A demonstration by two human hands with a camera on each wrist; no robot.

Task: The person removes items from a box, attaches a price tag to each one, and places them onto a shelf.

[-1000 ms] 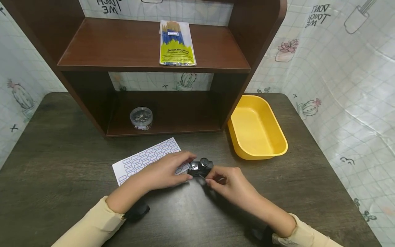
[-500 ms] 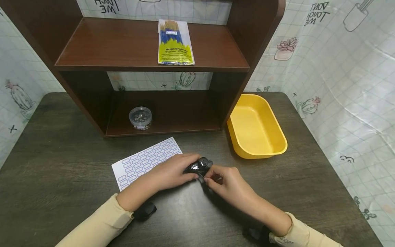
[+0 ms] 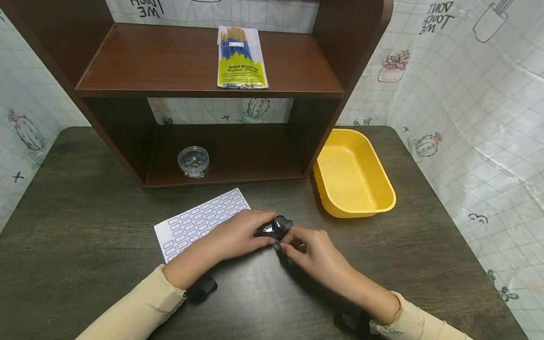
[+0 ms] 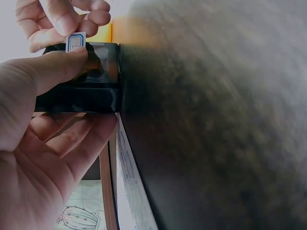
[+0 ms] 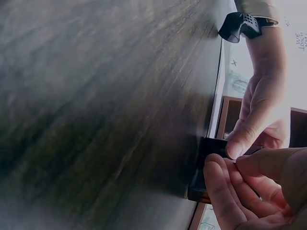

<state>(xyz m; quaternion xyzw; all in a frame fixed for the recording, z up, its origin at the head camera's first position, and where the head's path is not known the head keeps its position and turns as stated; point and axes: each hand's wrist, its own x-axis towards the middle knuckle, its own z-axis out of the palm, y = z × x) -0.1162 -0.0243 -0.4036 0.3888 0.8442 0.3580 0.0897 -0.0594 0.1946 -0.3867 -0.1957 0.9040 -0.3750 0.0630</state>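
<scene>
Between the thumb and fingers of my left hand (image 3: 240, 236) is a small glossy black object (image 3: 268, 230) with a round knob on top; its exact kind is unclear. In the left wrist view, a small white sticker label (image 4: 76, 40) with a blue border stands at the object's (image 4: 103, 96) near side, and the left thumb presses its lower edge. My right hand (image 3: 320, 252) pinches the label's other end between thumb and finger. A white sheet of blue-bordered labels (image 3: 197, 225) lies partly under the left forearm. Fingers hide much of the black object in the right wrist view.
Behind the hands stands a dark brown shelf unit (image 3: 212, 93). It holds a pack of artist brushes (image 3: 242, 61) above and a clear round jar (image 3: 193, 161) below. A yellow tub (image 3: 354, 174) sits at the right of the dark wooden table (image 3: 85, 226).
My left hand has shifted slightly right and now covers more of the black object, which has turned a little. The right hand stays almost in place, close to the left thumb.
</scene>
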